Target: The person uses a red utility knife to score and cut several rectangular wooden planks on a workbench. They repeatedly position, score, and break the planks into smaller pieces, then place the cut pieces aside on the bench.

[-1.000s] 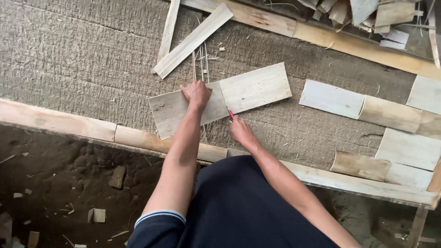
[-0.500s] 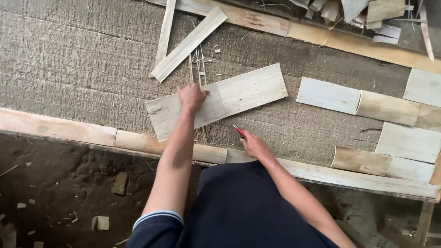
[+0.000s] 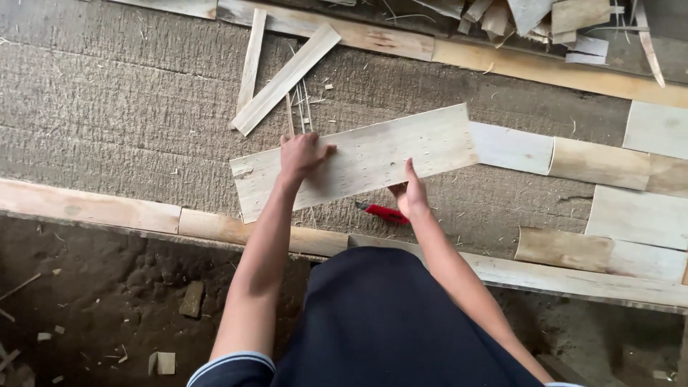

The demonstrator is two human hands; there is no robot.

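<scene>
A long pale wood veneer sheet (image 3: 373, 154) lies slanted on the coarse grey mat (image 3: 115, 122). My left hand (image 3: 301, 154) rests flat on its left part, fingers spread. My right hand (image 3: 410, 193) grips the sheet's near edge, thumb on top and fingers underneath. A red utility knife (image 3: 383, 213) lies on the mat just left of that hand, below the sheet; I cannot tell whether a finger still touches it.
Two narrow veneer strips (image 3: 283, 79) lie crossed behind the sheet. More veneer pieces (image 3: 598, 161) sit side by side at the right. A wooden beam (image 3: 86, 208) edges the mat in front, with a dirt floor (image 3: 107, 301) below. Scrap pieces (image 3: 545, 14) pile up at the far right.
The right hand has left its cutting position with the knife and now holds the sheet's near edge. The knife lies on the mat. The sheet has shifted to the right.
</scene>
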